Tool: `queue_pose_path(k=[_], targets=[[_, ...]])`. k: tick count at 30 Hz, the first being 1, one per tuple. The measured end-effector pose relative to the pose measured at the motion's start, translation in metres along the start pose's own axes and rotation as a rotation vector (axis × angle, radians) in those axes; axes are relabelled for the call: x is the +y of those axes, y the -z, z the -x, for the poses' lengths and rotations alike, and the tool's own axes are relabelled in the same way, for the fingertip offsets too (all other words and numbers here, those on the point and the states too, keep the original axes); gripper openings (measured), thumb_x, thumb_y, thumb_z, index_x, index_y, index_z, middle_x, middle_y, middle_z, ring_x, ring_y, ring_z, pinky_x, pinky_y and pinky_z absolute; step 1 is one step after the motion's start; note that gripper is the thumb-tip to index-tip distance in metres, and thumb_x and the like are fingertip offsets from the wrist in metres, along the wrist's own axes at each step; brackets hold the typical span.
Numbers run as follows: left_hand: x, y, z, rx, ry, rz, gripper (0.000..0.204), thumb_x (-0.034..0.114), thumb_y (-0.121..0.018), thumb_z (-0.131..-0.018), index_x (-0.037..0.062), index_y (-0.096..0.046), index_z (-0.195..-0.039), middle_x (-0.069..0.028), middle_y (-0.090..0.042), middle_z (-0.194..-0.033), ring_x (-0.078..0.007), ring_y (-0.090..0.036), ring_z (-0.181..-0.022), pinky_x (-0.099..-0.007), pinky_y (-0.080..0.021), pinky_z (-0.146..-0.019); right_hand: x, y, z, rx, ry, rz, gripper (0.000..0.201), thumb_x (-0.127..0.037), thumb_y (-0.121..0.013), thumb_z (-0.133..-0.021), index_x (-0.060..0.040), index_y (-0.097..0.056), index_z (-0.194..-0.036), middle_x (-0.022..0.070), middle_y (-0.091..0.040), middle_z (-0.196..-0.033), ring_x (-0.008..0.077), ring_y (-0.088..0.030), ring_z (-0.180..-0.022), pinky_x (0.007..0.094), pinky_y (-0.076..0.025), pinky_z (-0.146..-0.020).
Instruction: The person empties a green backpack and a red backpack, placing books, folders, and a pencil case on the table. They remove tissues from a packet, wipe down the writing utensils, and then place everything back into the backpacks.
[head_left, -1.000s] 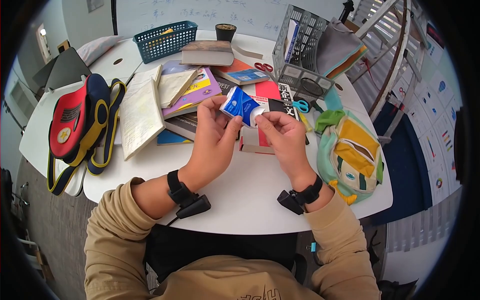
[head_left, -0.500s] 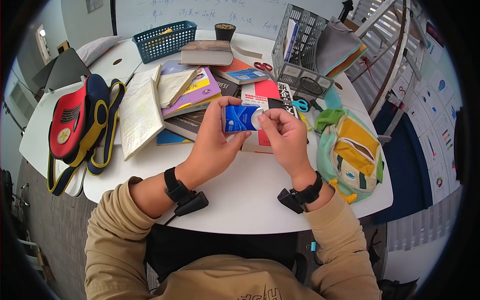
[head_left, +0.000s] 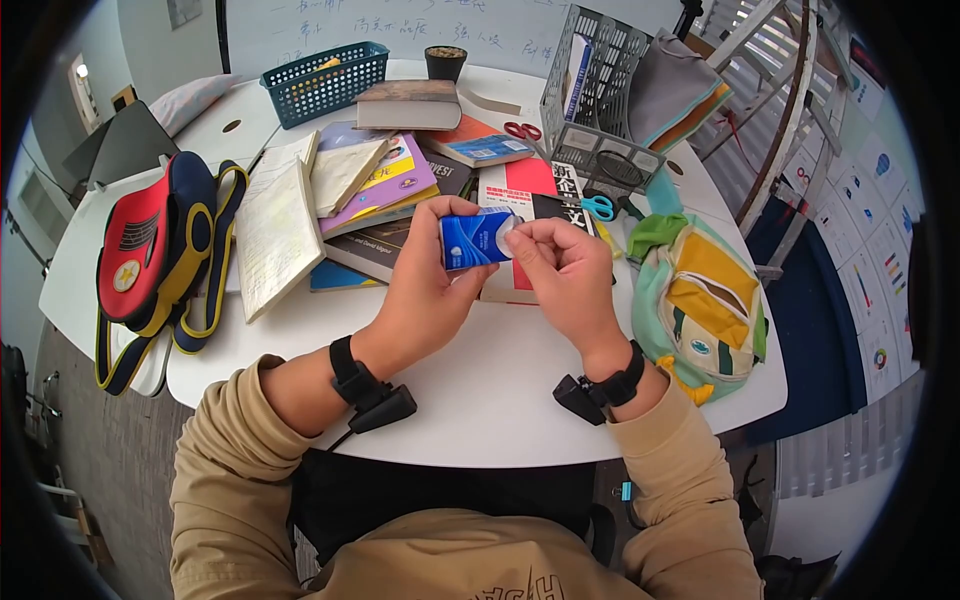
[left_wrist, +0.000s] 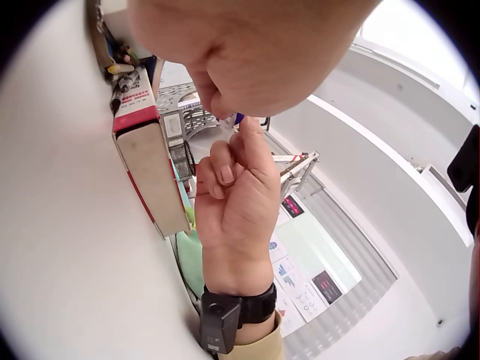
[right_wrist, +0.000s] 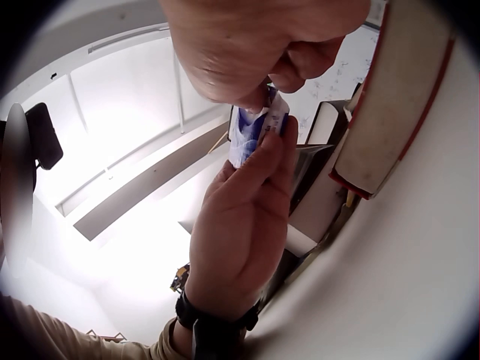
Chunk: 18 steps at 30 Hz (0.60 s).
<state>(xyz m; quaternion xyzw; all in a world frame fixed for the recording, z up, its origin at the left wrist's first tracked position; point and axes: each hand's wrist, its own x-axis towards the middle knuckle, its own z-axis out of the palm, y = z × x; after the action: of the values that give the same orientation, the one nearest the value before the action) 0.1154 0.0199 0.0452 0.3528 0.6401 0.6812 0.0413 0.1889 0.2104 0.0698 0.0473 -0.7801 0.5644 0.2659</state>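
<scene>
Since the earliest frame, the pack [head_left: 466, 243] has been turned from a steep tilt to nearly level, its blue face now shown toward the head camera. It is held above the counter [head_left: 480, 400], in front of the chest. By the left hand [head_left: 430, 262] it is gripped at its left end, with the fingers curled behind it and the thumb set along its lower edge; this grip is closed on the pack. By the right hand [head_left: 572, 275] the pack's white end [head_left: 507, 238] is pinched between thumb and fingertips, a narrow grip.

Taken from the pack in the head view, the bag [head_left: 138, 250] is seen at 9 o'clock, the basket [head_left: 300, 101] between 10 and 11, the pot [head_left: 445, 68] at 12, the red scissors [head_left: 523, 131] at 1, the blue scissors [head_left: 598, 207] between 2 and 3, and the backpack [head_left: 695, 300] near 4. Books [head_left: 365, 250] are spread behind the hands.
</scene>
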Motion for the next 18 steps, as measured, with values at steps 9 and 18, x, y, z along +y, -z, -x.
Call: queue_pose_path(k=[9, 18], targets=[[0.005, -0.002, 0.000, 0.030, -0.008, 0.122, 0.066, -0.002, -0.085, -0.098, 0.0059, -0.042, -0.148, -0.0101, -0.062, -0.135, -0.0143, -0.068, -0.122, -0.0309, -0.061, -0.103, 0.013, -0.004, -0.007, 0.084, 0.191, -0.147, 0.032, -0.013, -0.087, -0.103, 0.0019, -0.070, -0.126, 0.0013, -0.068, -0.100, 0.0069, -0.065, -0.082, 0.0255, -0.057, -0.069], [0.023, -0.003, 0.000, 0.147, 0.110, 0.159, 0.055, 0.008, -0.090, -0.098, 0.0052, -0.050, -0.136, -0.0083, -0.065, -0.130, -0.0100, -0.070, -0.109, -0.0262, -0.064, -0.087, 0.007, 0.003, -0.003, -0.107, -0.143, -0.324, 0.029, -0.011, -0.086, -0.104, 0.0007, -0.069, -0.125, 0.0062, -0.077, -0.109, 0.0101, -0.074, -0.091, 0.0263, -0.063, -0.076]])
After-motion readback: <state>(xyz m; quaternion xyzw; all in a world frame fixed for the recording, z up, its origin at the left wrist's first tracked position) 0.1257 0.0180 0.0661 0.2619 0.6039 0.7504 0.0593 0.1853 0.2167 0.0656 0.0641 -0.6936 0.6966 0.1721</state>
